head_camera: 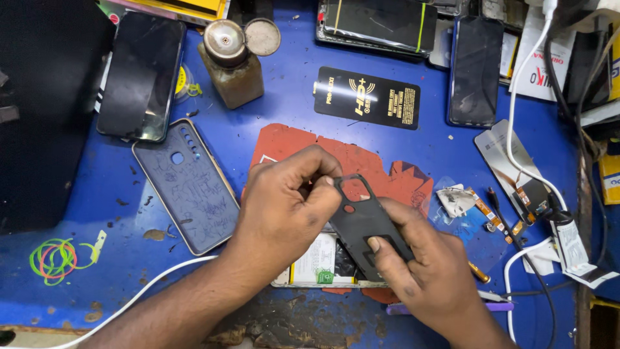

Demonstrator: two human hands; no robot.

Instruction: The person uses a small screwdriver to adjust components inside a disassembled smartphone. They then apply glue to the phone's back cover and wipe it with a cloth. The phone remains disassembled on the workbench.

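While both my hands work over the middle of the blue desk (413, 139), they share one thing: a thin black frame (363, 220) with a rounded cut-out at its upper end and a small round hole below that. My left hand (290, 207) is closed on the frame's upper end, thumb and fingertips pinching the rim by the cut-out. My right hand (429, 274) is closed on the lower end, its thumb pressed flat on the face. The frame is tilted, held just above an opened phone (316, 265) that lies on a red mat (290, 142); I cannot tell whether frame and phone touch.

Left of my left hand a grey case (187, 187) lies inside-up, with a dark phone (141, 74) above it. A brown bottle (231, 64) with its lid flipped open stands near the desk's far edge. A black packet (367, 97) lies beyond the mat, and another dark phone (476, 71) to its right. Coloured rubber bands (55, 258) sit near the left edge. A white cable (152, 291) runs under my left forearm; a small tube (568, 239) lies at the right, well apart from my hands.
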